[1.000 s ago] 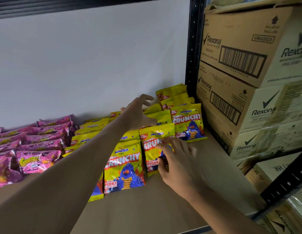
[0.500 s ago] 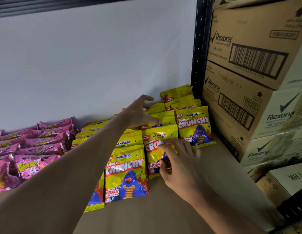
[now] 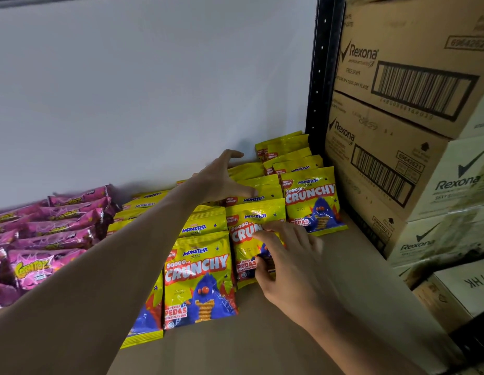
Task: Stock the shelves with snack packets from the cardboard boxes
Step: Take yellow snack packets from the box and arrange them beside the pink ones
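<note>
Several yellow Monster Crunchy snack packets (image 3: 198,277) lie in overlapping rows on the brown shelf (image 3: 262,342). My right hand (image 3: 286,259) rests on the front packet of the middle row (image 3: 247,231), thumb and fingers pinching its lower right part. My left hand (image 3: 221,178) reaches further back with fingers spread, palm resting on the packets (image 3: 251,197) at the rear of the same row. Another row of yellow packets (image 3: 312,198) lies at the right, beside the black upright.
Pink Gruntoz packets (image 3: 45,239) fill the shelf's left side. A white wall (image 3: 154,90) backs the shelf. A black metal upright (image 3: 320,77) separates it from stacked Rexona cardboard boxes (image 3: 411,90) on the right. Bare brown shelf shows in front.
My head has moved closer and slightly left, so the scene looks larger. Both hands stay on the middle row, the right fingers shifting slightly on the front packet.
</note>
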`<action>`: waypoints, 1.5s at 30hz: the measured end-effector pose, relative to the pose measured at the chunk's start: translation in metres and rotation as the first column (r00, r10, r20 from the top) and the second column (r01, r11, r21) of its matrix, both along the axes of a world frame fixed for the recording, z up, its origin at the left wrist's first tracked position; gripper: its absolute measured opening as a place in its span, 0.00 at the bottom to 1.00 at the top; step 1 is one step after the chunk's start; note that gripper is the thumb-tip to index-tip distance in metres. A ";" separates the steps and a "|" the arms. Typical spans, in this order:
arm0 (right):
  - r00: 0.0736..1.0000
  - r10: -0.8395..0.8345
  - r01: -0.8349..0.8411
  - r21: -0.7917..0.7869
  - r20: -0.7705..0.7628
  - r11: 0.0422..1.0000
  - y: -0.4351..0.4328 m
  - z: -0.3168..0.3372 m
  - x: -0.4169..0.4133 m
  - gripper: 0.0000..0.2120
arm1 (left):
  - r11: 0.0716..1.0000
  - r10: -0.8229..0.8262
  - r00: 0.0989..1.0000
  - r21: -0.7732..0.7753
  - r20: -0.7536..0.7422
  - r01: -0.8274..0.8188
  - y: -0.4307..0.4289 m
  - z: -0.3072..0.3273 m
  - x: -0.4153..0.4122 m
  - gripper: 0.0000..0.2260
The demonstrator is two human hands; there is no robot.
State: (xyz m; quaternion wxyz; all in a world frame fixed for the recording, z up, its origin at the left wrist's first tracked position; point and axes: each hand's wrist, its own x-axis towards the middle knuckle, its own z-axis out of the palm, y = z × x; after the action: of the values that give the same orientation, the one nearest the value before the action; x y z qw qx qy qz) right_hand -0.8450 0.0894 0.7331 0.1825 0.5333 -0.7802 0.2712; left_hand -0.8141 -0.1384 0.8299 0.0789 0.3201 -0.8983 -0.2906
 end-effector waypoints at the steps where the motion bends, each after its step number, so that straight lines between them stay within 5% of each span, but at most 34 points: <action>1: 1.000 0.001 -0.001 0.003 0.001 1.000 0.000 0.000 0.000 0.23 | 1.000 0.001 1.000 0.002 0.003 -0.001 -0.001 0.000 -0.001 0.46; 6: 1.000 0.005 -0.005 0.015 0.011 1.000 -0.001 0.001 0.000 0.23 | 1.000 0.013 0.999 -0.001 0.038 -0.013 0.000 0.006 -0.001 0.42; 18: 1.000 0.000 0.000 -0.008 -0.023 1.000 -0.017 0.003 -0.005 0.22 | 0.997 -0.059 0.988 0.031 -0.141 0.064 0.003 0.026 0.004 0.40; 34: 0.998 -0.056 0.055 -0.026 -0.015 0.998 -0.054 0.000 -0.016 0.22 | 0.943 0.025 0.949 -0.308 -0.315 -0.127 -0.012 0.022 -0.004 0.28; 45: 0.999 -0.051 0.052 -0.049 0.020 0.997 -0.050 0.003 -0.013 0.19 | 0.827 -0.043 0.984 -0.558 -0.174 -0.062 0.013 0.030 0.025 0.24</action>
State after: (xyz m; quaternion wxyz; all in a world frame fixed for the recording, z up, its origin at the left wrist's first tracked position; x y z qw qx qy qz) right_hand -0.8579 0.0399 0.7363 0.1951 0.5059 -0.7883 0.2908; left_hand -0.7894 -0.1251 0.8599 0.2513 0.2598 -0.9315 -0.0409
